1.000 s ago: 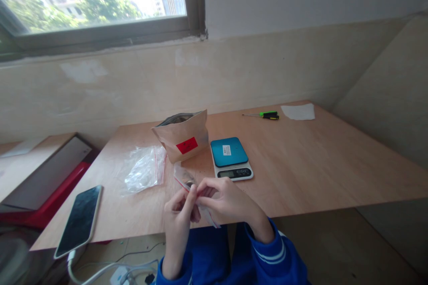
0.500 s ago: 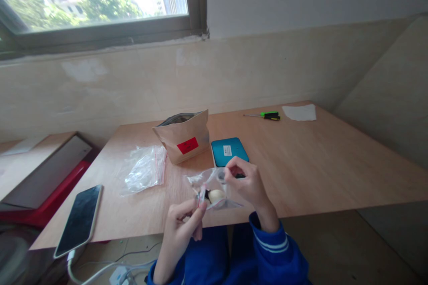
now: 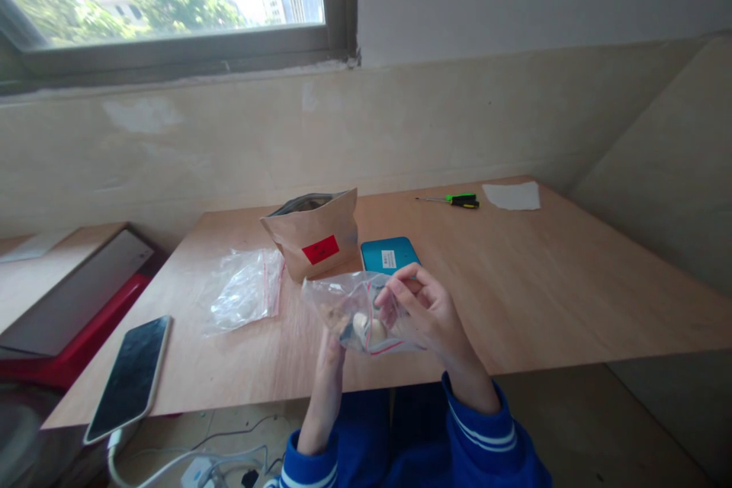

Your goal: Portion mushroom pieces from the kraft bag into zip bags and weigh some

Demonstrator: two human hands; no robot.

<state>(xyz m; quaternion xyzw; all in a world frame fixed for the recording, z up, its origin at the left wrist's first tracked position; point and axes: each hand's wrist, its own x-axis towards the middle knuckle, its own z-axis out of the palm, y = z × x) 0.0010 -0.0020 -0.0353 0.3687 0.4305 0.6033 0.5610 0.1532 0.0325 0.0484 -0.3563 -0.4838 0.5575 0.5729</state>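
Observation:
A clear zip bag (image 3: 337, 293) with a red seal line is held up above the near edge of the table. Inside it sit a pale rounded piece (image 3: 369, 328) and some small brownish and dark pieces I cannot make out. My left hand (image 3: 332, 351) grips the bag from below and behind, its fingers partly hidden by the plastic and contents. On the bag's right side, my right hand (image 3: 423, 303) has its fingers bent and closed on the plastic near the opening. Just beyond the bag lies a blue-green flat square box (image 3: 389, 253) with a white label, partly covered.
Behind stands an open brown paper pouch (image 3: 312, 240) with a red label. An empty clear bag (image 3: 245, 290) lies to the left, and a phone (image 3: 129, 377) on a cable lies near the left edge. Screwdrivers (image 3: 463, 200) and white paper (image 3: 512, 196) are at the back right.
My left hand has shifted from the bag's near edge to underneath and behind it. The bag has risen and turned, and my right hand has moved slightly, still at its right side.

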